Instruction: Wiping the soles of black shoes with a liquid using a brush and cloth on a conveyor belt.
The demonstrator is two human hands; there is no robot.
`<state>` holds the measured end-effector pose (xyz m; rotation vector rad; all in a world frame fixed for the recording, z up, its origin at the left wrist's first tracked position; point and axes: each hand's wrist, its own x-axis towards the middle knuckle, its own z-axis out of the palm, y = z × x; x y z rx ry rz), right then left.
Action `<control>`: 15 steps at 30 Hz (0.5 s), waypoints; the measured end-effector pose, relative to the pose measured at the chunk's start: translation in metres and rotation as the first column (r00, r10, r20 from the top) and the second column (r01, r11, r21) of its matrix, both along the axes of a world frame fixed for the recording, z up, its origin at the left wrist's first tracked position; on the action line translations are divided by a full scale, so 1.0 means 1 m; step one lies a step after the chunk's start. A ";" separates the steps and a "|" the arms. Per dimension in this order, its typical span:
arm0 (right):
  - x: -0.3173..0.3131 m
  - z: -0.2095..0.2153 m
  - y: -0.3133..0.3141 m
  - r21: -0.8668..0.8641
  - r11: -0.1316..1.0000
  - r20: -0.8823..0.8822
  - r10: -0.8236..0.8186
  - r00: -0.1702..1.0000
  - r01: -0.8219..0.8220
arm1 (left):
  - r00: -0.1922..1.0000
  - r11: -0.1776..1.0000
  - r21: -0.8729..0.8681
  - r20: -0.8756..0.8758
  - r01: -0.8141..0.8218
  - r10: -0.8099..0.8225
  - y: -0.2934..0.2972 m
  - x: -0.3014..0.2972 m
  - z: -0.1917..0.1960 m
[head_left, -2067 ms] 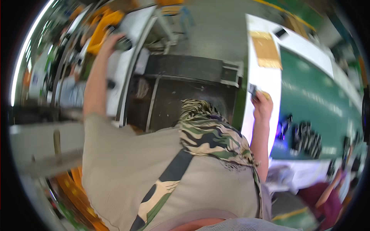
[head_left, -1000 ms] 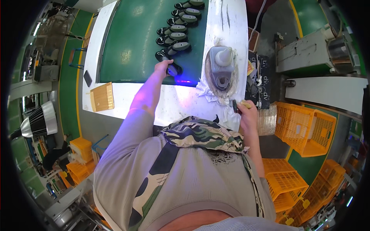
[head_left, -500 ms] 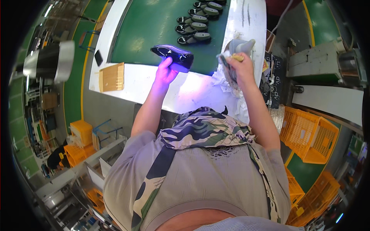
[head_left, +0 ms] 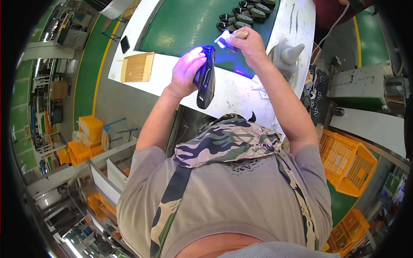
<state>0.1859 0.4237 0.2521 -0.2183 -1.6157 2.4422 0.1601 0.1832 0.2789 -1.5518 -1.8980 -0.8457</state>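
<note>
My left hand [head_left: 187,71] grips a glossy black shoe [head_left: 207,81] in front of me, tilted upright with one end pointing down toward me. Blue-violet light falls on the fingers and the shoe. My right hand [head_left: 251,45] is closed round a short yellowish-handled tool [head_left: 239,35] with a whitish tuft or cloth at its end; glare hides its exact kind. This tool is apart from the shoe, above and to its right. Beyond it, several black shoes with grey soles [head_left: 244,19] lie in a row on the green belt [head_left: 185,26].
On the white table edge [head_left: 232,92] to the right stands a translucent bottle with a cone spout [head_left: 291,56], near crumpled white paper [head_left: 258,86]. A brown board [head_left: 137,67] and a phone [head_left: 124,44] lie at left. Yellow crates [head_left: 350,159] stand on the floor to the right.
My left hand has turned the shoe from roughly level to upright. My right hand has moved from beside the bottle leftward and up, over the belt near the shoe row.
</note>
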 end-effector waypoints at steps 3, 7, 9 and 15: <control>0.001 0.005 -0.011 0.019 0.999 0.011 0.026 1.000 -0.026 | 1.000 1.000 -0.013 -0.017 -0.013 0.013 -0.005 0.004 0.005; 0.003 0.005 -0.017 0.033 0.997 -0.028 0.067 0.997 -0.066 | 1.000 0.999 -0.047 -0.017 -0.026 0.025 -0.006 0.008 0.012; 0.008 0.009 -0.021 -0.021 0.996 -0.047 0.091 0.995 -0.092 | 0.999 0.997 -0.067 -0.010 -0.035 0.034 -0.007 0.007 0.010; 0.020 0.014 -0.024 -0.167 0.965 -0.034 0.201 0.979 -0.204 | 0.994 0.992 -0.051 0.009 -0.112 0.113 -0.005 0.000 -0.005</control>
